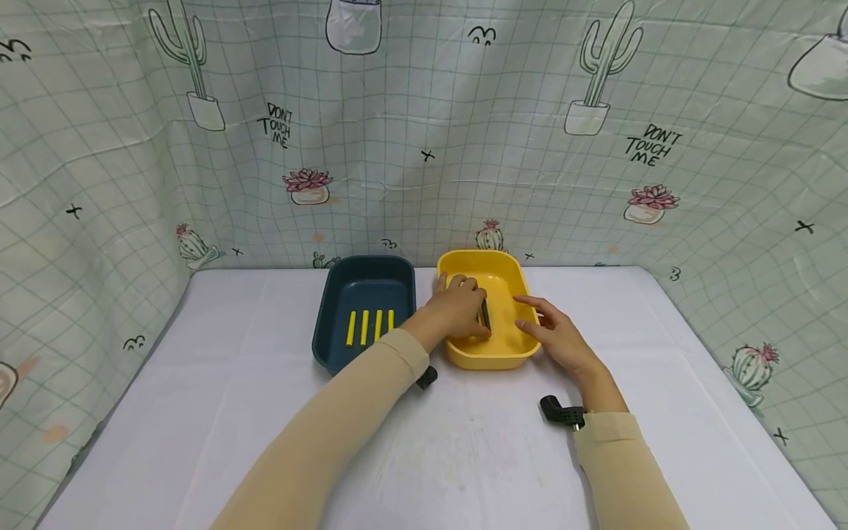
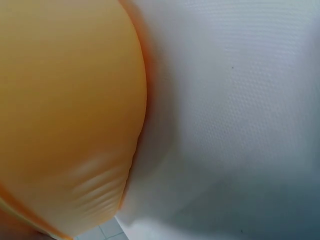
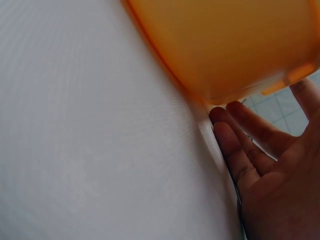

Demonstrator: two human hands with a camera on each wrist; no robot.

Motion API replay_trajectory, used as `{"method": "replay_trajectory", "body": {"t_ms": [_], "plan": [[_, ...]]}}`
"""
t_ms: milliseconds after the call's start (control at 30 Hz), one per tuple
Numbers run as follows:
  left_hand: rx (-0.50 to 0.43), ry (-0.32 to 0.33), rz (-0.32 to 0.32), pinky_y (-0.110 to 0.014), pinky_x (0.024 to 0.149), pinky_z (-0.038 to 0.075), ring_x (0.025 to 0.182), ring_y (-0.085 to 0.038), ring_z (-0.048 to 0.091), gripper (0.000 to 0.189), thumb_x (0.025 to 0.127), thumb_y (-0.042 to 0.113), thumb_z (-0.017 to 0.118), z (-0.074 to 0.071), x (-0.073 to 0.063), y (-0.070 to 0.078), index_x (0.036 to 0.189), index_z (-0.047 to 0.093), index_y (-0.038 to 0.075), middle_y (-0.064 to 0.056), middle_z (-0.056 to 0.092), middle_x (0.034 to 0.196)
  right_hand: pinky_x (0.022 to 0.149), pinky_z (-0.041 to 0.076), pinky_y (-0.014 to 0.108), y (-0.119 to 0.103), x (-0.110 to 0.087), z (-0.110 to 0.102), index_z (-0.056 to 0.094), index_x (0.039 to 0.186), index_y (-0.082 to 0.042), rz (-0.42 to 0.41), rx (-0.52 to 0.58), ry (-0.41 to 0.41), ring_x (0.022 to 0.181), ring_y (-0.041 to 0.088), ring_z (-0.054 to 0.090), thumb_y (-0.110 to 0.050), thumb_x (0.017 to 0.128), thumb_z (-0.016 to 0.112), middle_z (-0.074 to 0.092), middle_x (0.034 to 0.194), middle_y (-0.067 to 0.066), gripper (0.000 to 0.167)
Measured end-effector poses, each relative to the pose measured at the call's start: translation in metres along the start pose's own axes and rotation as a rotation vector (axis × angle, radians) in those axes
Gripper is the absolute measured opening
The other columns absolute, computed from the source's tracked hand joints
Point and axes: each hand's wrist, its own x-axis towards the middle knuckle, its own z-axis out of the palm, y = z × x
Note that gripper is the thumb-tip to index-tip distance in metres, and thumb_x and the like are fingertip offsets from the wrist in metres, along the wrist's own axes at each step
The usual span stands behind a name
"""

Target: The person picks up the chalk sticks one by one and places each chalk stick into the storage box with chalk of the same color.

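My left hand reaches over the left wall of the yellow tray, its fingers curved down inside. Thumb and fingertips pinch a thin black stick by its two ends; the back of the hand hides part of the tray floor. At the right rim is my right hand, with thumb and index finger loosely spread over the edge and nothing held. In the right wrist view, the other fingers lie beside the tray's outer wall. Only the tray's outside fills the left wrist view.
A dark blue tray stands left of the yellow one, with several yellow sticks lined up side by side in it. My left forearm crosses its front right corner. Both trays sit near the back edge of the white table, before a patterned curtain.
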Motion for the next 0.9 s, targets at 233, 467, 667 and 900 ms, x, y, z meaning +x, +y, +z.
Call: {"method": "replay_trajectory", "body": {"t_ms": [233,467,667,900], "plan": [[0.023,-0.003,-0.011,-0.061,0.129,0.009,0.154,-0.029,0.029,0.076,0.091,0.060,0.073,-0.0002,-0.0008,0.0022,0.151,0.053,0.019,-0.005,0.046,0.157,0.124,0.027,0.063,-0.0002,0.0006,-0.0003,0.050,0.152,-0.025,0.007,0.005,-0.003,0.154,0.044,0.029,-0.037,0.101,0.068,0.025,0.172,0.008,0.056],[0.061,0.002,-0.020,-0.061,0.129,0.009,0.154,-0.028,0.030,0.074,0.091,0.061,0.072,0.0057,0.0041,0.0030,0.150,0.055,0.021,-0.004,0.047,0.156,0.122,0.031,0.061,-0.0006,0.0004,-0.0001,0.050,0.152,-0.026,0.011,-0.005,0.002,0.153,0.044,0.032,-0.037,0.101,0.068,0.026,0.172,0.009,0.056],[0.090,-0.020,-0.033,-0.062,0.129,0.008,0.154,-0.029,0.030,0.074,0.091,0.064,0.069,0.0056,0.0051,0.0049,0.151,0.054,0.023,-0.005,0.046,0.158,0.123,0.030,0.061,-0.0007,0.0004,-0.0001,0.050,0.153,-0.026,0.013,-0.009,0.003,0.152,0.044,0.033,-0.037,0.101,0.068,0.026,0.172,0.008,0.056],[0.115,-0.037,-0.041,-0.061,0.129,0.010,0.155,-0.029,0.030,0.076,0.092,0.066,0.067,0.0033,0.0029,0.0071,0.153,0.052,0.023,-0.005,0.044,0.161,0.122,0.032,0.060,-0.0013,0.0002,0.0006,0.050,0.153,-0.026,0.016,-0.018,0.007,0.149,0.044,0.037,-0.038,0.101,0.067,0.027,0.171,0.008,0.056]]}}
